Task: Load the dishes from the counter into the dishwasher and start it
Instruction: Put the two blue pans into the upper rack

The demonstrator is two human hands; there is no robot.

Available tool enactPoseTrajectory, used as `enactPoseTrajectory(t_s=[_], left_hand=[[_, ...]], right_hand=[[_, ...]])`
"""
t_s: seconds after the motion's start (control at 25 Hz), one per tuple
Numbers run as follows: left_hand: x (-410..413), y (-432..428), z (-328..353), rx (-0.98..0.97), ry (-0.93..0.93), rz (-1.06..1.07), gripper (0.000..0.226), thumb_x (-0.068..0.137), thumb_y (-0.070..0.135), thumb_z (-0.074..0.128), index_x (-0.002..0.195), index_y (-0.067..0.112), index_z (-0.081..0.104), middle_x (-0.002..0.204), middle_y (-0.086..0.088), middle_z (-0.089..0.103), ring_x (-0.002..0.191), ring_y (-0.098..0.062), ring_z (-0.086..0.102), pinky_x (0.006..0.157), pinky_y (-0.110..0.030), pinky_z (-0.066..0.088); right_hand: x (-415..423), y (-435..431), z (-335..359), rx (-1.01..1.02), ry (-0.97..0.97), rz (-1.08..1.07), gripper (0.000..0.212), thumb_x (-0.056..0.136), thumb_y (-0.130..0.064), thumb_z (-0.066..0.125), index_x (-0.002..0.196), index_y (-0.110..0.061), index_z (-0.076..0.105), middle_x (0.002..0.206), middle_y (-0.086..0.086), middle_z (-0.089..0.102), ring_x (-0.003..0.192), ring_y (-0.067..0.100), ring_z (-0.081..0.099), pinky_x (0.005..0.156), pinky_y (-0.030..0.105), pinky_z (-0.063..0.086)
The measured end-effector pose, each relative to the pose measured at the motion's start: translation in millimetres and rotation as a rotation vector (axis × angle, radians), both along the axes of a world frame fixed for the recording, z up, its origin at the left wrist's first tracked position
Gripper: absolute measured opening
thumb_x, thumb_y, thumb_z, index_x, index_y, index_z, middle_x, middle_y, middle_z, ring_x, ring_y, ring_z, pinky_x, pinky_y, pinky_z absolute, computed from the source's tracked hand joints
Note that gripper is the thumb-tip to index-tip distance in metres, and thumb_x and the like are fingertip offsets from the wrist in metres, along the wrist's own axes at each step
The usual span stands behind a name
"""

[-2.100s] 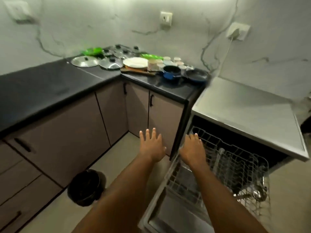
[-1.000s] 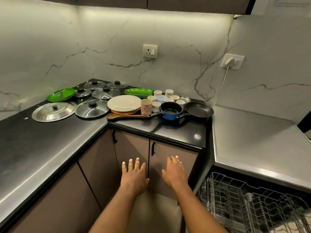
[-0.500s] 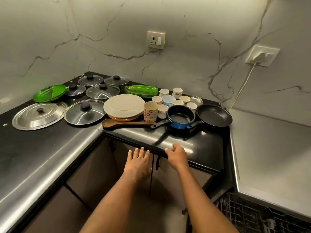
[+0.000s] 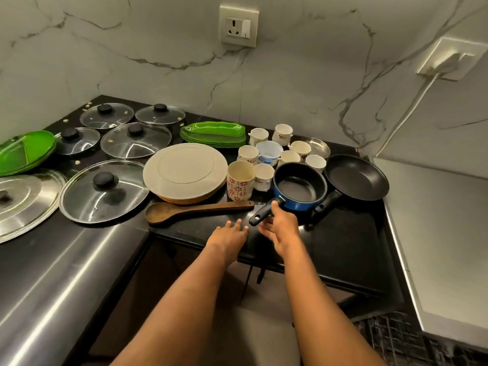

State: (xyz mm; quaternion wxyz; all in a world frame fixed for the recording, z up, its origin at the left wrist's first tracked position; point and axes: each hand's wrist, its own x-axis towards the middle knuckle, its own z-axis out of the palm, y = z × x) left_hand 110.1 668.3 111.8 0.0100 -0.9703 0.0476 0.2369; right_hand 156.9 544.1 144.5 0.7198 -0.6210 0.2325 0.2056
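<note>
A blue saucepan (image 4: 299, 187) stands on the black counter (image 4: 340, 233), its black handle pointing toward me. My right hand (image 4: 281, 228) is at that handle: a fingertip touches it near the pan, and the handle lies between thumb and forefinger, with the fingers still loose. My left hand (image 4: 228, 235) hovers flat, fingers straight, over the counter's front edge, holding nothing. Nearby sit a black frying pan (image 4: 356, 177), a wooden spoon (image 4: 195, 210), a flowered mug (image 4: 240, 183), several small white cups (image 4: 289, 155) and a white plate (image 4: 184, 167). A corner of the dishwasher rack (image 4: 396, 336) shows bottom right.
Several glass lids (image 4: 104, 191), a steel lid (image 4: 21, 199) and green plates (image 4: 214, 134) fill the counter's left and back. A second green dish (image 4: 25, 151) lies far left. The steel dishwasher top (image 4: 443, 233) is on the right. Cabinet doors (image 4: 184, 286) are below the counter.
I have turned from the dishwasher to the counter and come closer. Both hands rose over the counter's front; my right hand reached the blue saucepan's handle.
</note>
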Motion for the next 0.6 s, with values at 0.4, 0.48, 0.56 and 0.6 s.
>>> enactPoseTrajectory(t_s=[0.4,0.48,0.56,0.6], left_hand=[[18,15,9,0.042,0.03,-0.16,0.093,0.084,0.031,0.076,0.157,0.019,0.02,0.162,-0.011,0.021,0.135,-0.03,0.044,0.105,-0.04,0.042],[17,16,9,0.037,0.03,-0.149,0.094,0.083,0.031,0.077,0.157,0.021,0.02,0.162,-0.01,0.021,0.135,-0.03,0.043,0.106,-0.04,0.041],[17,17,7,0.033,0.028,-0.141,0.095,0.082,0.031,0.078,0.157,0.021,0.019,0.162,-0.01,0.02,0.136,-0.03,0.043,0.106,-0.039,0.041],[17,17,5,0.034,0.025,-0.139,0.096,0.082,0.031,0.078,0.157,0.021,0.019,0.162,-0.01,0.02,0.136,-0.03,0.043,0.106,-0.039,0.041]], right_hand=[[28,43,4,0.339,0.186,-0.453,0.047,0.103,-0.034,0.033,0.077,0.0,0.052,0.068,0.013,0.057,0.05,0.019,0.049,0.044,0.026,0.038],[26,44,9,0.316,0.201,-0.478,0.046,0.102,-0.033,0.034,0.07,-0.004,0.049,0.062,0.009,0.054,0.041,0.014,0.041,0.041,0.021,0.028],[19,41,15,0.317,0.209,-0.484,0.043,0.101,-0.031,0.034,0.071,-0.005,0.048,0.059,0.007,0.053,0.039,0.013,0.039,0.042,0.022,0.025],[15,39,17,0.311,0.204,-0.483,0.042,0.101,-0.031,0.035,0.071,-0.005,0.049,0.058,0.007,0.053,0.039,0.012,0.039,0.042,0.022,0.025]])
